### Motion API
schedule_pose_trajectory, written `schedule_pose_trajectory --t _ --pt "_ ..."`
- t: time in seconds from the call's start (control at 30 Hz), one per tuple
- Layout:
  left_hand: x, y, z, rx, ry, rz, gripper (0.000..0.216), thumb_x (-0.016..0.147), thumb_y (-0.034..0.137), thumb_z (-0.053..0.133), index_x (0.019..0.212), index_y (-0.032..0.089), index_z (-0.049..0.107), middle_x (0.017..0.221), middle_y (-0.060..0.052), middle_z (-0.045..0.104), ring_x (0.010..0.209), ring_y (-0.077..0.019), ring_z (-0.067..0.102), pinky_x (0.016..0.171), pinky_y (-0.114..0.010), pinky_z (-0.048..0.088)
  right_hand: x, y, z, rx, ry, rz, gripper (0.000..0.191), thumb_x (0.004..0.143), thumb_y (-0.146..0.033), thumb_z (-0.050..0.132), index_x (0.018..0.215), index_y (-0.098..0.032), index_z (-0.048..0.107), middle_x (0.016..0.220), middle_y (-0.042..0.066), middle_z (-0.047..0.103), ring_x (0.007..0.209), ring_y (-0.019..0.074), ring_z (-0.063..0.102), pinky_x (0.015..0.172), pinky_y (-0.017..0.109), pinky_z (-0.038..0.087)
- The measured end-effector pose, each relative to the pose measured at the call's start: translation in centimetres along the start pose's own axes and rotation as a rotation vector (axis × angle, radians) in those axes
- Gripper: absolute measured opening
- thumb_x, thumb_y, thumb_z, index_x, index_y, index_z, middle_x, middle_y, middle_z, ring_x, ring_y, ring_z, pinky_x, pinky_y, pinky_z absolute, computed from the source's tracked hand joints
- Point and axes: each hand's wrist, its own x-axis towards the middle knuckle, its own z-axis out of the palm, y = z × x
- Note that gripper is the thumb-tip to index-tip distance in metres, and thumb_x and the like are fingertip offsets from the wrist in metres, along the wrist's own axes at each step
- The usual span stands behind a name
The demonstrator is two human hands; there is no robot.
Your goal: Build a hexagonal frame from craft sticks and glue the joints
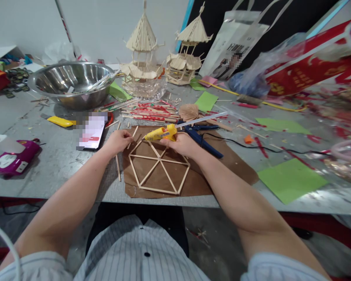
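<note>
My right hand (181,144) is closed around a yellow hot glue gun (163,133), whose nozzle points left; a long clear glue stick (203,120) sticks out of its back. Below the nozzle lies a hexagonal frame of thin wooden sticks (158,159) with spokes meeting in the middle. It rests flat on a brown sheet (152,192). My left hand (119,141), fingers pinched together, grips a short wooden stick (133,136) just left of the nozzle. Another stick (118,168) lies on the table below that hand.
A steel bowl (73,84), a phone (93,130) and a yellow utility knife (60,121) lie to the left. Behind are red-wrapped sticks (152,111) and two stick pagodas (141,47). Blue-handled pliers (203,140) and a black cord (251,143) are at right.
</note>
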Motion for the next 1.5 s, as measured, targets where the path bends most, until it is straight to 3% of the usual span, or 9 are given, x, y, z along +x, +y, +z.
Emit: schedule_pose_trajectory --t 0.6,1.5 --pt "0.2 -0.2 0.1 0.027 0.016 0.013 0.025 0.066 0.038 0.049 0.065 0.015 0.057 0.049 0.001 0.054 0.046 -0.0098 0.046 0.045 -0.021 0.031 0.2 0.8 0.1 -0.04 0.039 -0.041 0.041 0.073 -0.051 0.047 0.087 -0.016 0.064 0.08 0.005 0.066 0.075 0.0199 0.061 0.07 0.03 0.045" --pt "0.1 -0.1 0.1 0.041 0.031 0.021 0.025 0.066 0.038 0.049 0.066 0.016 0.059 0.052 0.0 0.056 0.047 -0.0098 0.046 0.046 -0.021 0.034 -0.5 -0.4 -0.3 -0.185 0.054 -0.028 0.042 0.074 -0.051 0.045 0.098 -0.022 0.062 0.096 0.004 0.065 0.089 0.0217 0.059 0.078 0.032 0.044"
